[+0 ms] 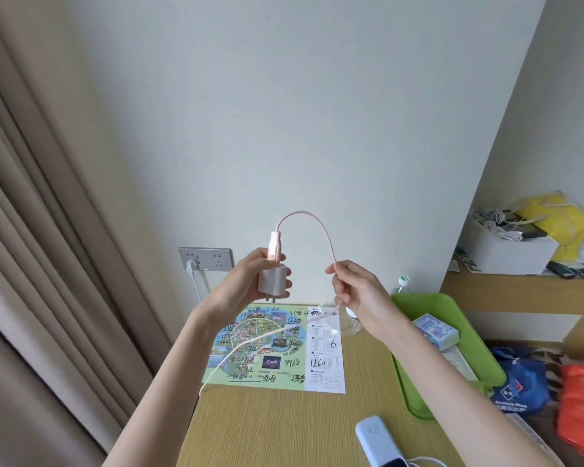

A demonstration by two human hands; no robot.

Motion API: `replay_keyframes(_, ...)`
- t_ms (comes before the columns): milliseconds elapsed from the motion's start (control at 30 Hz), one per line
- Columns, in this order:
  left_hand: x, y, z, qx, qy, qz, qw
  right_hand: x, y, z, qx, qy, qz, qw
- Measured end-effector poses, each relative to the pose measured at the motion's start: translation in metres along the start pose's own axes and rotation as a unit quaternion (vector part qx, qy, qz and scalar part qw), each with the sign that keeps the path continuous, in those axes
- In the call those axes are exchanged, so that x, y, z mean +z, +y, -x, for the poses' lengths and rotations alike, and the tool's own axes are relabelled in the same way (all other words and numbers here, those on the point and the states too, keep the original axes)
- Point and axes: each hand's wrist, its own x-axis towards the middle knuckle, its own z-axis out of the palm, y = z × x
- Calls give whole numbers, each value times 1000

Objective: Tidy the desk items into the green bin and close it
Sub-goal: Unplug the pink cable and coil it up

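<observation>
- Pale blue power bank (380,439) lies nearest.
- Left hand (250,281) grips the white charger plug (273,282); right hand (354,291) pinches its pink cable (317,227), held above the desk (267,426).
- Green bin (415,404) sits open at right; gather trailing slack into loose loops first.

A map (270,345) lies on the tabletop (284,426) by the wall (317,129). The bin (406,385) sits to its right, with a box (435,330) in it and a bottle (402,284) behind. A power bank (375,436) lies at the near edge. Above the map a charger (273,281) is held up, its cable (311,220) arching to the right.
</observation>
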Motion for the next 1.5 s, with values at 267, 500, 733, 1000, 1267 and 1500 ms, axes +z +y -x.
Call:
replay_keyframes(267, 28, 25, -15, 53, 74, -103, 990, 37, -44, -7, -34, -42, 91, 994)
replay_keyframes(500, 37, 38, -25, 110, 103, -124, 981, 54, -64, -11, 37, -84, 117, 989)
replay_keyframes(733, 28, 47, -23, 119, 185, 0, 976, 52, -54, -19, 65, -139, 104, 983)
replay_keyframes(1000, 0, 67, -14, 112, 150, 385, 904, 12, -29, -24, 95, -189, 30, 977)
replay_keyframes(1267, -19, 62, -12, 45, 164, 257, 951, 4, -47, -29, 44, -197, -178, 963)
replay_keyframes(1500, 2, 46, -12, -61, 40, -4, 997, 37, -78, -29, -38, -163, 137, 976)
